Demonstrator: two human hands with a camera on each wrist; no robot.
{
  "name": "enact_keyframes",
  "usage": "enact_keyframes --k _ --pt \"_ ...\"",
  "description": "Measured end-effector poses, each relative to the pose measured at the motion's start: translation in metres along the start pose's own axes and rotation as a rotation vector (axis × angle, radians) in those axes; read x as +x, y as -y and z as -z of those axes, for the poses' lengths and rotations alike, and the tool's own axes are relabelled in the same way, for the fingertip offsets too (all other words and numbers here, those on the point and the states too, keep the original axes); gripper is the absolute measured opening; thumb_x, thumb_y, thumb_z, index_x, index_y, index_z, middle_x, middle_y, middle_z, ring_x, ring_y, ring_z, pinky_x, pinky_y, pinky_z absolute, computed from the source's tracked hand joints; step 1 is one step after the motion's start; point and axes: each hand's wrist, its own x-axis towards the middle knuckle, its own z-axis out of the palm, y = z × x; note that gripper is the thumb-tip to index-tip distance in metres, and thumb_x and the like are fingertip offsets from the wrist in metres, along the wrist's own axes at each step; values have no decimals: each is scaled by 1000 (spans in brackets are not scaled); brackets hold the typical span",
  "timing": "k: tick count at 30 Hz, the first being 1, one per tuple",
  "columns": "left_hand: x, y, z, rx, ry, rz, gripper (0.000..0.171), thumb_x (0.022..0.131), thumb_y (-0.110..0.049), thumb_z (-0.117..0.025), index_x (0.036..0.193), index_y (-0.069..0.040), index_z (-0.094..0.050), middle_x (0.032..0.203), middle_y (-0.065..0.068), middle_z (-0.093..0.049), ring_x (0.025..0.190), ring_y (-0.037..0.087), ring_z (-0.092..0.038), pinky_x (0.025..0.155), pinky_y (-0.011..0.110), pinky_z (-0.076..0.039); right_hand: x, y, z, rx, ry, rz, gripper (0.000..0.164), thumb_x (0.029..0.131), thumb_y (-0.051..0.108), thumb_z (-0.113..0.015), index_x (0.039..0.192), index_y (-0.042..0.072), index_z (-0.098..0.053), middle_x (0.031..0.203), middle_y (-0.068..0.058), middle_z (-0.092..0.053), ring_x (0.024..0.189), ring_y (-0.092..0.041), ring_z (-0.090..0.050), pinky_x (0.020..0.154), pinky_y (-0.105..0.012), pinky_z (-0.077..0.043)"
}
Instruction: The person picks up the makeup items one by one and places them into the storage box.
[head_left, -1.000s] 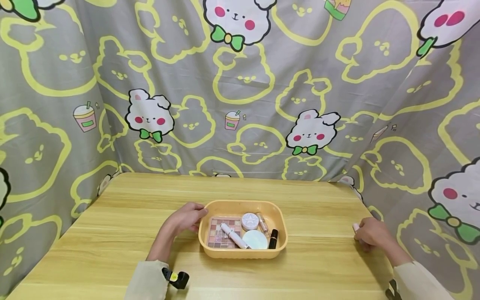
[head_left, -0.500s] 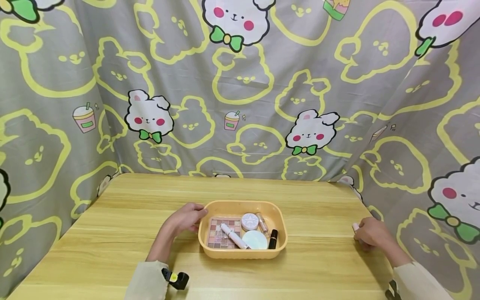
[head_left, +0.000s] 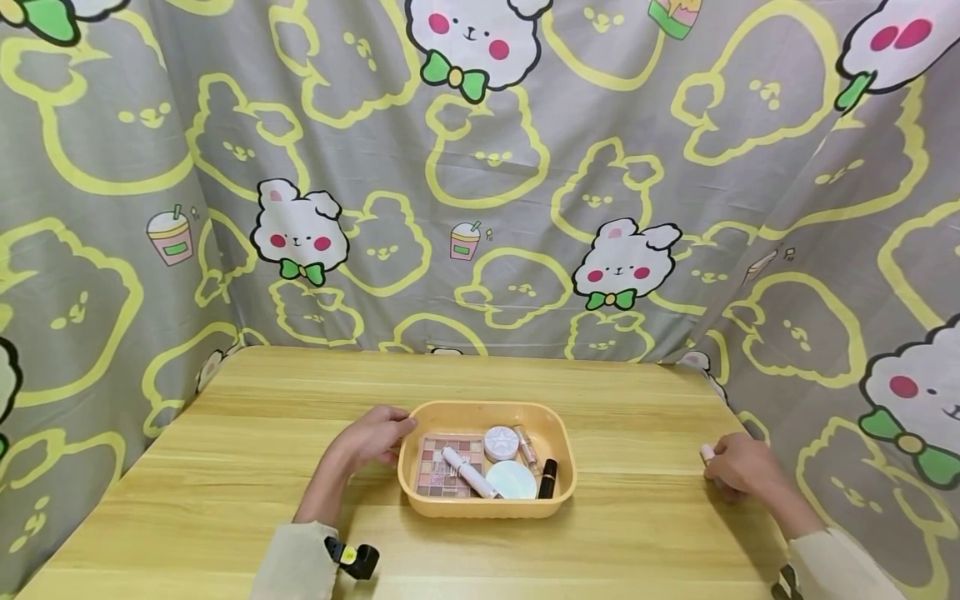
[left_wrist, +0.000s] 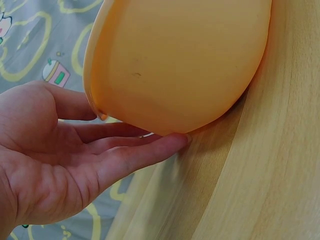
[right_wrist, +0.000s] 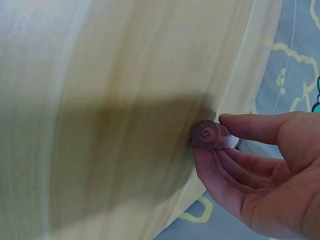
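Note:
A yellow-orange plastic basket (head_left: 487, 507) stands at mid table. My left hand (head_left: 375, 435) grips its left end, thumb at the rim and fingers against the outside of the wall, as the left wrist view shows on the basket wall (left_wrist: 180, 65). Inside lie an eyeshadow palette (head_left: 431, 475), a white tube (head_left: 467, 472), a round case with a star (head_left: 500, 443), a pale round compact (head_left: 513, 481), a small clear tube (head_left: 527, 450) and a black lipstick (head_left: 548, 479). Far right, my right hand (head_left: 742, 465) pinches a small pinkish lip gloss tube (right_wrist: 206, 134) between thumb and fingers, its numbered round end showing.
The wooden table (head_left: 300, 383) has its right edge close to my right hand. A grey curtain (head_left: 510, 208) with yellow outlines and cartoon rabbits hangs around the back and sides. Dark camera mounts (head_left: 352, 557) sit at the sleeves.
My right hand has shifted very slightly to the left with the lip gloss tube. The left hand and the basket stay where they were.

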Motion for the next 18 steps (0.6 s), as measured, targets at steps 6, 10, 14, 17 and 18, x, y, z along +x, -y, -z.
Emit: enact_keyframes --k 6,10,14,17,18 --pt "0 1 0 -1 0 -2 43 108 -16 -44 140 12 -51 122 20 -67 108 30 -68 80 42 -62 1 11 0 -5 -24 26 13 70 10 -63 60 11 -54 49 4 -51 50 -18 -49 51 -29 -35" --pt "0 1 0 1 -1 2 43 108 -17 -44 140 12 -50 122 21 -67 108 30 -68 80 43 -62 2 20 0 21 -13 31 11 71 10 -62 62 9 -57 48 2 -54 48 -17 -51 49 -29 -37" --pt "1 2 0 2 -1 6 43 108 -17 -44 140 12 -50 123 21 -67 109 30 -68 80 43 -62 2 30 0 48 0 34 9 72 8 -60 64 8 -57 47 1 -56 46 -16 -54 48 -29 -39" --pt "1 2 0 5 -2 5 43 108 -17 -45 140 11 -51 124 21 -67 109 29 -68 80 43 -62 2 37 -1 63 6 39 6 73 6 -59 67 7 -58 48 0 -57 47 -16 -57 48 -29 -41" --pt "1 2 0 6 -2 3 43 108 -17 -45 140 11 -51 124 21 -67 109 29 -68 80 43 -62 2 39 -1 73 14 34 6 74 6 -58 68 6 -59 48 0 -58 47 -16 -58 49 -29 -42"
